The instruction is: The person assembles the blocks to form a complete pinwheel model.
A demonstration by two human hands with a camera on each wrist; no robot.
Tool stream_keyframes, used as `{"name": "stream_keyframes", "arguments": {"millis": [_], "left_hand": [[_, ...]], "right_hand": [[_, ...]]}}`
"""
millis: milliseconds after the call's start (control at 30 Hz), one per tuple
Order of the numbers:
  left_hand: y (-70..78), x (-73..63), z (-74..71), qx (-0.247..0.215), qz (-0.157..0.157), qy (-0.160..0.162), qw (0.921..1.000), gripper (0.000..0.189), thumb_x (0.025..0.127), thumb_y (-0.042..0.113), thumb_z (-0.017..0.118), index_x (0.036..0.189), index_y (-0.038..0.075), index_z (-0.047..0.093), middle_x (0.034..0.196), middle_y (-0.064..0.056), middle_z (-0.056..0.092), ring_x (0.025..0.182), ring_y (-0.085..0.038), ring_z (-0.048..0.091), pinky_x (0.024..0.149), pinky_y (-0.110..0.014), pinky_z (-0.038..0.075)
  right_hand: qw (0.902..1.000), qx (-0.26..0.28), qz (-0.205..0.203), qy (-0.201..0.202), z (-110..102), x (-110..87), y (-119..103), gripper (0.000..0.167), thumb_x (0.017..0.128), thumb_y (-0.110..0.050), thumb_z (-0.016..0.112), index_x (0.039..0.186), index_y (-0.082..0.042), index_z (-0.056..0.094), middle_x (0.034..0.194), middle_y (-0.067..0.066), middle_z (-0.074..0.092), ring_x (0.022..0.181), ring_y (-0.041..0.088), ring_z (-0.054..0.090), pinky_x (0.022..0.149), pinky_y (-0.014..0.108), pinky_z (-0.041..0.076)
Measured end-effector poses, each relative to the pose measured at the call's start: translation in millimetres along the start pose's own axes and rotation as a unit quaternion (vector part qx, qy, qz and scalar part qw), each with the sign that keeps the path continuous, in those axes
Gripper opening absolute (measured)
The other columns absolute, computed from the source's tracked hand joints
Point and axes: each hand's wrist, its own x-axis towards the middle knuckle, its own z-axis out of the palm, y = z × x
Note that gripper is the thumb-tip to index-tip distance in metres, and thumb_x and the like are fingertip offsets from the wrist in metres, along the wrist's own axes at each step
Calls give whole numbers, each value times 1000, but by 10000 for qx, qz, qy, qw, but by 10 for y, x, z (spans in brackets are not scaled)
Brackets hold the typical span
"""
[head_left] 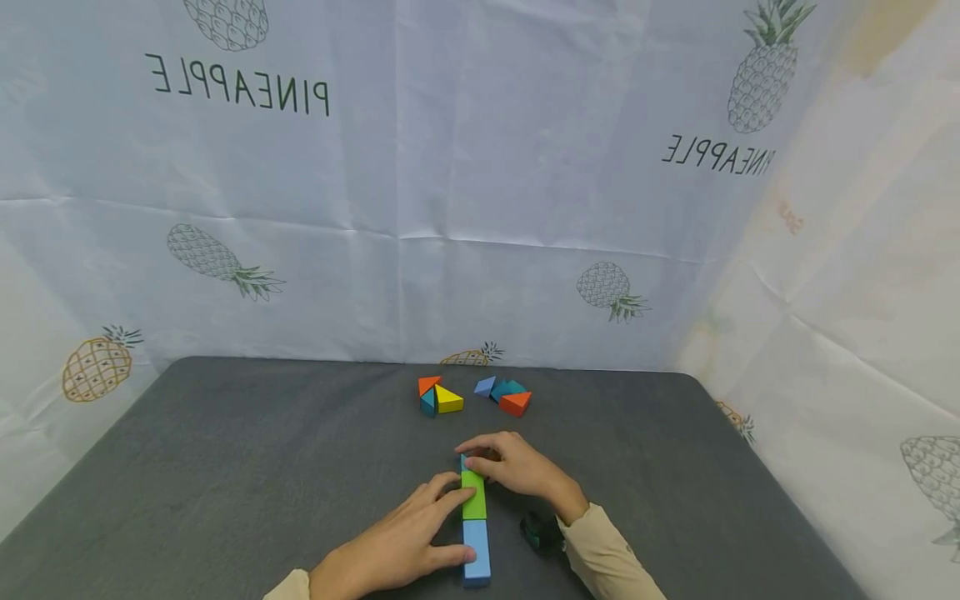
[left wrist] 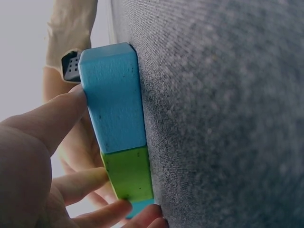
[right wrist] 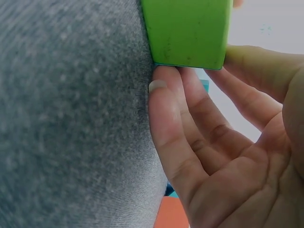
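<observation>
A light-blue block (head_left: 477, 567) and a green block (head_left: 474, 505) lie end to end in a line on the dark table. Beyond the green one is a small blue block (head_left: 463, 460), mostly covered by fingers. My left hand (head_left: 397, 537) lies along the left of the row, its thumb touching the light-blue block and its fingers on the green block and near its far end. My right hand (head_left: 521, 467) bends over the far end, with thumb and fingers around the small blue block. In the right wrist view, its fingertips (right wrist: 164, 104) sit against the green block's end.
Farther back lie two clusters of triangular blocks: a yellow one (head_left: 449, 400) with orange and teal ones, and an orange one (head_left: 515, 404) with blue and teal ones. A dark object (head_left: 536, 531) is by the right wrist. A pineapple-printed curtain (head_left: 480, 167) borders the table.
</observation>
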Motion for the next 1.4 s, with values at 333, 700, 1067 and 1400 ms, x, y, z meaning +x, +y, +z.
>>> {"name": "stream_keyframes", "arguments": {"millis": [333,700,1067,1400], "left_hand": [[5,6,-10,-70,-33,-39,10000,75,90,62,60,149,18,46,153,-10,37,134,-33,45,101,-55,46],[-5,-2,-8,-47,17,-26,10000,76,90,63,59,149,18,45,153,-11,37,134,-33,45,101,-55,46],[-11,4,-4,-110,-73,-80,9999,75,90,62,60,149,19,45,153,-11,37,134,-32,44,102,-56,45],[-16,1,11,-51,1,22,10000,75,90,63,59,148,18,46,153,-12,38,134,-33,45,100,-55,46]], "right_hand": [[10000,40,-14,-6,-4,-11,-18,32,102,-24,56,128,-8,67,116,7,70,92,12,64,74,23,52],[9999,-117,-42,93,-16,-5,-14,31,102,-25,57,127,-10,67,113,3,70,92,12,62,78,26,51],[9962,-205,-260,805,-57,-9,55,31,100,-23,60,125,-6,65,116,8,69,99,19,66,86,30,55],[9850,-444,-485,1594,-125,-32,185,30,97,-19,64,122,-2,66,116,15,67,98,22,66,82,36,57]]}}
